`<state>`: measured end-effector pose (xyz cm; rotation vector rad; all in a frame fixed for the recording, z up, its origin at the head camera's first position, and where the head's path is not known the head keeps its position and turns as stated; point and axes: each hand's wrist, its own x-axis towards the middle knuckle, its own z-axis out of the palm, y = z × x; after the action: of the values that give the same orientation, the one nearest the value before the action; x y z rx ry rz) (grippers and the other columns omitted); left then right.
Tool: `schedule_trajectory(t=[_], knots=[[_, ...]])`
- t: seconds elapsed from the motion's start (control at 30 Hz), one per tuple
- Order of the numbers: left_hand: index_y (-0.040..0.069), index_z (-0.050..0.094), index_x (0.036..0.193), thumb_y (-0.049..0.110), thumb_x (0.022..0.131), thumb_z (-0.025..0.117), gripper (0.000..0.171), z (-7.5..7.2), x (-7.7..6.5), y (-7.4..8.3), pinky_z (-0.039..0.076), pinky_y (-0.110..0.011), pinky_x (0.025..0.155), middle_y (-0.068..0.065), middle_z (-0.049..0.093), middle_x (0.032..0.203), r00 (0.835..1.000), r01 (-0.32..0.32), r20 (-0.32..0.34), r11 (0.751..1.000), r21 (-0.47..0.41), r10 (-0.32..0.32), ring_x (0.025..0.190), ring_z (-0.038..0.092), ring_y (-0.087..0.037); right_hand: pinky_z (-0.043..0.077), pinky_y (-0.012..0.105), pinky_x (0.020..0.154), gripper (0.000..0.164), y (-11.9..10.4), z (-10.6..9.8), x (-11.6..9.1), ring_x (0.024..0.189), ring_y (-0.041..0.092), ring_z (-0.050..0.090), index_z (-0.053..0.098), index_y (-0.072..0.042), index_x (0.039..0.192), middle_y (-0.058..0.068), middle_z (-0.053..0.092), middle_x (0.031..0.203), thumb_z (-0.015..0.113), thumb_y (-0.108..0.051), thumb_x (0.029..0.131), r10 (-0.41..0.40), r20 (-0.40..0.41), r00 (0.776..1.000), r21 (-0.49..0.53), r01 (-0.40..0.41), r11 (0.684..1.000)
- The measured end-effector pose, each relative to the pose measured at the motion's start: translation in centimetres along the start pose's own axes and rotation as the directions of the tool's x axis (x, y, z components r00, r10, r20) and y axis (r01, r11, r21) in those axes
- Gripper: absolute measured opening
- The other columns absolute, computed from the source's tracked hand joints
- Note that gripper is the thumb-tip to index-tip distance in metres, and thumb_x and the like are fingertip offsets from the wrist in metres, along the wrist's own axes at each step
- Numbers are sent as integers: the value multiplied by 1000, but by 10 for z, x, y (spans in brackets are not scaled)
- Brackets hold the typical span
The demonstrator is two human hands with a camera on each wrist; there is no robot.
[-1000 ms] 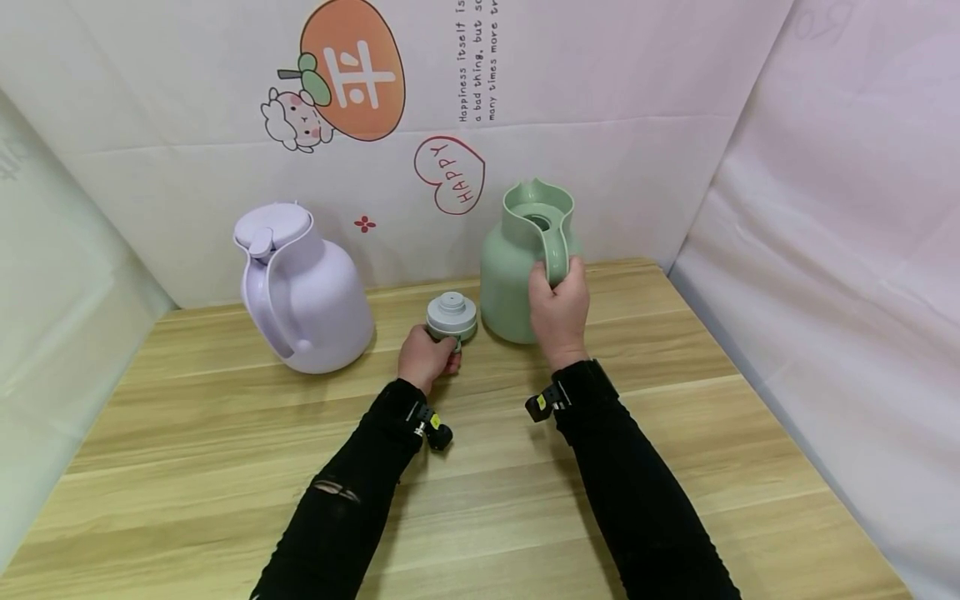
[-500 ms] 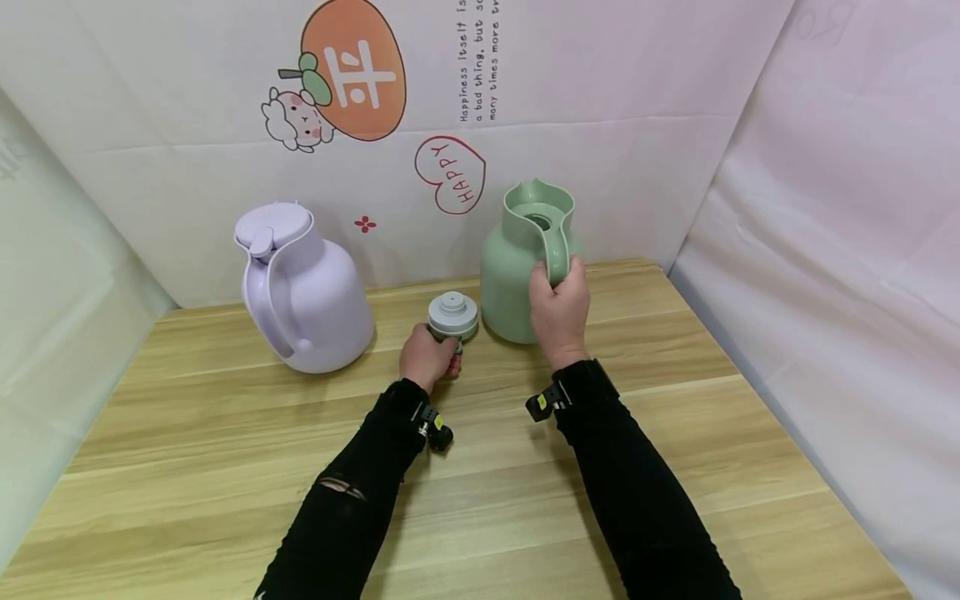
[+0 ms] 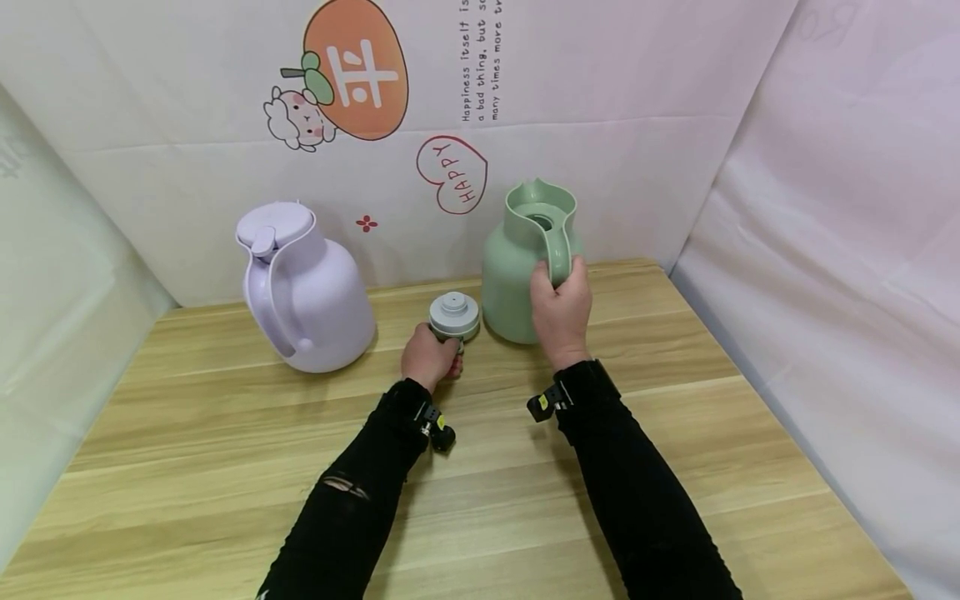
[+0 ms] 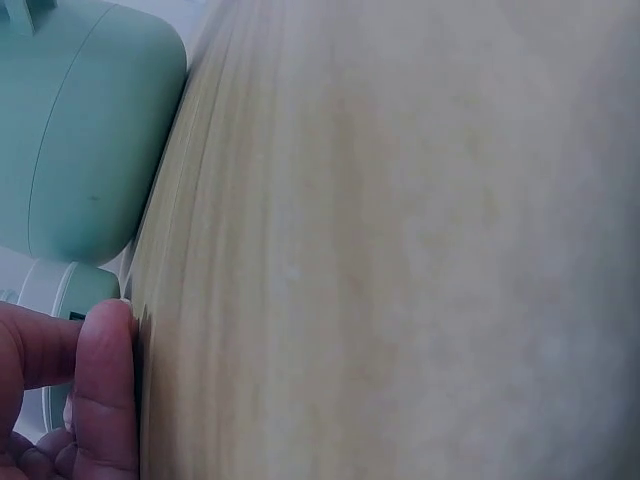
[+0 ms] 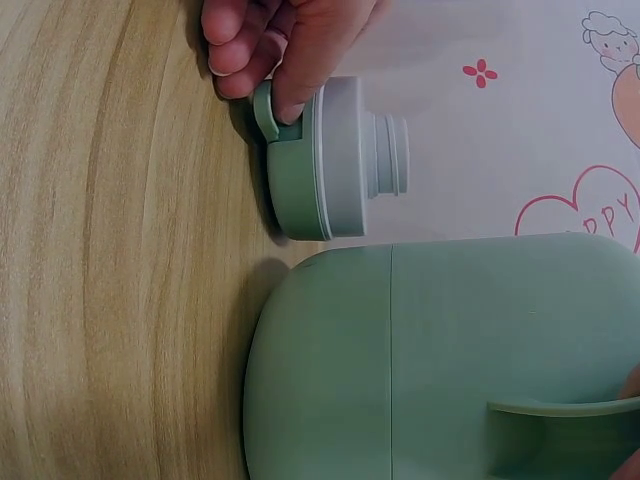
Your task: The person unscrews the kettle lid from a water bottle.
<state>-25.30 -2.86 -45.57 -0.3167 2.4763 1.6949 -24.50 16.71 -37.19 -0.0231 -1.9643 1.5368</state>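
Observation:
The right hand (image 3: 561, 312) grips the handle of a green thermos jug (image 3: 504, 283), which stands upright at the back of the table. No lid covers the jug's mouth, and a round dark opening shows inside the neck. Just left of it, a lid (image 3: 453, 315) lies upside down, its green top on the table and its grey stopper pointing up. Thumb and fingers of the left hand (image 3: 427, 357) pinch the small green lever at the lid's near edge. The right wrist view shows this lid (image 5: 345, 160) close beside the jug's body.
A lavender thermos jug (image 3: 322, 300) with its lid on stands at the left, handle toward the viewer. Behind the wooden table (image 3: 480, 508) hangs a white printed cloth (image 3: 615, 167), right past the back edge. More cloth closes off both sides.

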Motion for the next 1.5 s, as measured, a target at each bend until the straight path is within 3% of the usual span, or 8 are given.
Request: schedule_trajectory(t=[0.23, 0.5, 0.9, 1.33, 1.5], knots=[[3, 57, 107, 11, 97, 63, 14, 0, 2, 1, 59, -29, 51, -9, 72, 67, 1000, -11, 9, 1000, 28, 11, 47, 67, -14, 32, 32, 64, 23, -1, -1, 0, 65, 19, 34, 39, -17, 89, -3, 28, 70, 57, -29, 99, -2, 13, 1000, 5, 2, 1000], [4, 57, 109, 13, 96, 64, 17, -2, 0, 2, 59, -28, 52, -7, 73, 67, 1000, -11, 4, 997, 79, 11, 48, 68, -13, 33, 33, 64, 22, -1, -1, 0, 65, 18, 35, 40, -16, 89, -4, 28, 70, 57, -28, 98, -2, 9, 1000, 0, 2, 1000], [4, 61, 106, 14, 96, 65, 15, -2, -1, 2, 58, -27, 53, -6, 72, 66, 1000, -20, 11, 996, 87, 19, 48, 67, -12, 32, 33, 63, 24, -1, -2, 1, 65, 19, 34, 39, -16, 88, -4, 28, 71, 57, -29, 98, 1, 16, 1000, 1, -1, 1000], [4, 55, 115, 15, 95, 66, 25, -4, -4, 2, 58, -26, 55, -5, 73, 69, 1000, -25, 2, 994, 108, 25, 49, 68, -12, 34, 33, 64, 25, -2, -3, 1, 67, 21, 37, 40, -16, 89, -3, 28, 71, 57, -32, 98, 12, 35, 999, 5, -12, 1000], [2, 51, 121, 14, 94, 67, 34, -5, -7, 3, 58, -26, 53, -7, 73, 71, 1000, -25, 4, 995, 96, 24, 50, 68, -12, 40, 32, 59, 21, -3, -5, 1, 58, 20, 48, 44, -15, 91, -1, 41, 65, 56, -30, 99, 19, 55, 998, -8, -19, 1000]])
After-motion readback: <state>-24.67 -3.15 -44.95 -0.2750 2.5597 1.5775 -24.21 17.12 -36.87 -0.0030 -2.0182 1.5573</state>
